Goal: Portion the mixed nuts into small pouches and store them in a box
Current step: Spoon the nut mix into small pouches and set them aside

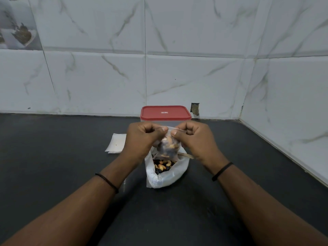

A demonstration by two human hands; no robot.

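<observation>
Both hands — left hand [142, 139], right hand [197, 139] — pinch a small clear nut-filled pouch [167, 146] over the dark matte countertop [53, 157] — white marbled wall tiles [106, 77] behind.

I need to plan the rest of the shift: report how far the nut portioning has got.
Done: nothing stored that shows; the box has its red lid on. In hand: the left hand and right hand pinch the top of one filled pouch. Left: nuts remain in the big bag, and empty pouches wait.

pouch [167, 148]: clear plastic | lid [165, 113]: smooth red plastic | counter [53, 157]: matt black
</observation>
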